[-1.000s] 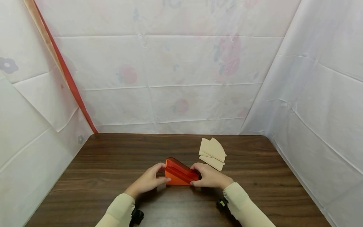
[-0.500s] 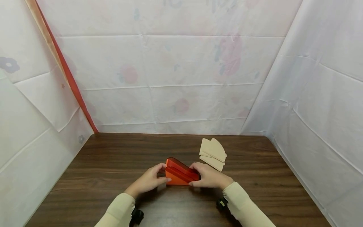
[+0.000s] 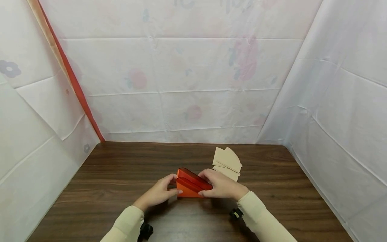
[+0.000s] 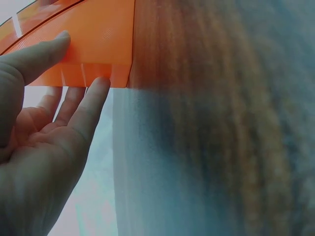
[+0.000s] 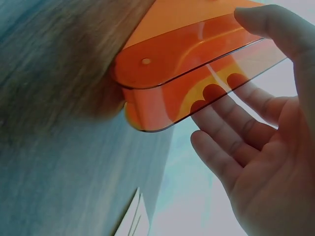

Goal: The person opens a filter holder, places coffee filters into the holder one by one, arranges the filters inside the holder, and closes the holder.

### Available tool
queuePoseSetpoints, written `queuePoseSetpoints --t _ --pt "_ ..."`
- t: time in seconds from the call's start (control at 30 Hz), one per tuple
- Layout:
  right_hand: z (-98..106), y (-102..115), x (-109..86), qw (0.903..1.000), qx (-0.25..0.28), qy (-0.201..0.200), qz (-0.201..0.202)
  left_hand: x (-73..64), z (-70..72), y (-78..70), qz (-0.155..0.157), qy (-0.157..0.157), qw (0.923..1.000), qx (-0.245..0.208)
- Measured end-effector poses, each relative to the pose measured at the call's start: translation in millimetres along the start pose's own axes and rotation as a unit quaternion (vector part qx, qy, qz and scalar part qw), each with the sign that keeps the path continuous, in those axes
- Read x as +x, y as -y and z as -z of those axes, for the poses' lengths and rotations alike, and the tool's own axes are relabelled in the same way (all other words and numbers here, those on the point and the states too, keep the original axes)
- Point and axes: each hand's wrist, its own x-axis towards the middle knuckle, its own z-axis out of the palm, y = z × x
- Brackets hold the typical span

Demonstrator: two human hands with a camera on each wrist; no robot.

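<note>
An orange wedge-shaped box (image 3: 185,191) with a see-through red-orange lid (image 3: 192,178) stands on the table in front of me. At its left end my left hand (image 3: 155,193) holds it, thumb on the front face and fingertips against the end wall in the left wrist view. My right hand (image 3: 222,185) grips the lid side, its thumb on the front and its fingers (image 5: 216,101) behind, seen partly through the clear plastic. In the right wrist view the lid has a rounded end with a small round hole. The lid lies along the box's sloping edge.
Several pale tan cone-shaped coffee filter papers (image 3: 226,161) lie fanned out behind my right hand. The dark wood table (image 3: 127,161) is walled by white printed sheets (image 3: 193,84). A red strip (image 3: 71,80) runs down the left corner.
My right hand has slid a little up and left along the lid. The left hand stays in place, and the box has hardly moved.
</note>
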Motion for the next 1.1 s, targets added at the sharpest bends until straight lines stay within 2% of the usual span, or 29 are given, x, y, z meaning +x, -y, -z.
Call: queuePoseSetpoints --t 0.5,0.73,1.1 --pt "14.3 17.7 14.5 0.9998 -0.004 -0.005 0.017 0.0 -0.5 -2.3 -0.012 0.000 0.9999 -0.001" --pt "16.8 26.6 21.4 0.9997 0.009 0.007 0.020 -0.7 0.8 0.2 0.006 0.004 1.0000 0.002" --pt "20.1 36.8 34.5 0.9987 -0.017 0.005 0.047 -0.6 0.7 0.2 -0.006 0.009 0.9999 -0.002"
